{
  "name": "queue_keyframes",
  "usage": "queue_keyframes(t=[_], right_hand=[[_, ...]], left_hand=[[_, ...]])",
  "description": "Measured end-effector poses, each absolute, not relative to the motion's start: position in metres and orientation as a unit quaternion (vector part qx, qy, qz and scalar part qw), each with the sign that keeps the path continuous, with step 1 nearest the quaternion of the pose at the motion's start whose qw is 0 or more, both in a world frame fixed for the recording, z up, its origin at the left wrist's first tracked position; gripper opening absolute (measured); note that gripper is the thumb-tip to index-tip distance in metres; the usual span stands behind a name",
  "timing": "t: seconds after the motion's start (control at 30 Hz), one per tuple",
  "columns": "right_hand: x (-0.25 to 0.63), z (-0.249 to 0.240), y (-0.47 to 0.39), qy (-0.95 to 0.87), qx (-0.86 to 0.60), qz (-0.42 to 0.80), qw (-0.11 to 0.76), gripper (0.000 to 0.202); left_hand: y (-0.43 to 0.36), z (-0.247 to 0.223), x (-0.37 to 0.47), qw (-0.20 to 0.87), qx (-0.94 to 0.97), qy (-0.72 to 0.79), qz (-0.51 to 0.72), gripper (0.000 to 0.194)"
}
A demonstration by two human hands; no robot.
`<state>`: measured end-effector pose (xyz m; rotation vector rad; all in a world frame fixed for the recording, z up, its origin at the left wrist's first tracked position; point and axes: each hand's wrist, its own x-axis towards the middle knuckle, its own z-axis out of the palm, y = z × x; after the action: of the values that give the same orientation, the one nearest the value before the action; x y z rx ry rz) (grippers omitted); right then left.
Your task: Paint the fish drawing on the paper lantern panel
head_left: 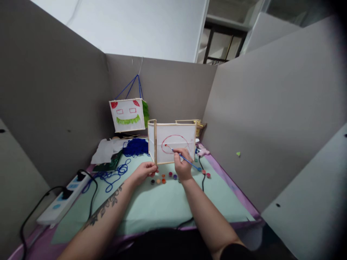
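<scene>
A paper panel in a thin wooden frame (176, 159) stands upright before me, its hinged-looking side turned left. A red fish-like outline is drawn on the white paper. My right hand (183, 165) is closed around a blue paintbrush (192, 164), whose red tip meets the paper inside the outline. With its fingers pinched together, my left hand (145, 171) holds the frame's lower left corner. Several small paint pots (163, 181) lie on the table below the panel, between my hands and to the right.
A finished-looking paper lantern (128, 115) with a drawn face hangs by blue cords at the back left. Blue yarn (135, 147), white paper (104, 151) and a power strip (63, 198) lie on the left. A black cable (203, 184) crosses the right. Grey partitions (159, 86) enclose the table.
</scene>
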<state>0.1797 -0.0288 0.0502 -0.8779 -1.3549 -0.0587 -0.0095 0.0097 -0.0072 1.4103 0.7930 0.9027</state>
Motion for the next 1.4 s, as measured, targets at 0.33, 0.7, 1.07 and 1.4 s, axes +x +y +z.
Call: queue_keyframes(t=[0.33,0.7,1.07,1.4], right_hand=[[0.188,0.051,-0.041,-0.513,-0.368,0.194,0.751,0.017],[0.201,0.000,-0.057,-0.781,-0.372,0.128,0.485,0.026],[0.195,-0.015,-0.051,-0.824,-0.401,0.090,0.389,0.018],[0.193,-0.015,-0.048,-0.827,-0.416,0.115,0.359,0.017]], left_hand=[[0.010,-0.007,-0.010,0.604,0.608,0.337,0.390,0.029],[0.009,-0.005,-0.008,0.615,0.576,0.338,0.420,0.032],[0.009,-0.005,-0.008,0.624,0.575,0.328,0.415,0.033],[0.008,-0.003,-0.008,0.623,0.580,0.332,0.406,0.033]])
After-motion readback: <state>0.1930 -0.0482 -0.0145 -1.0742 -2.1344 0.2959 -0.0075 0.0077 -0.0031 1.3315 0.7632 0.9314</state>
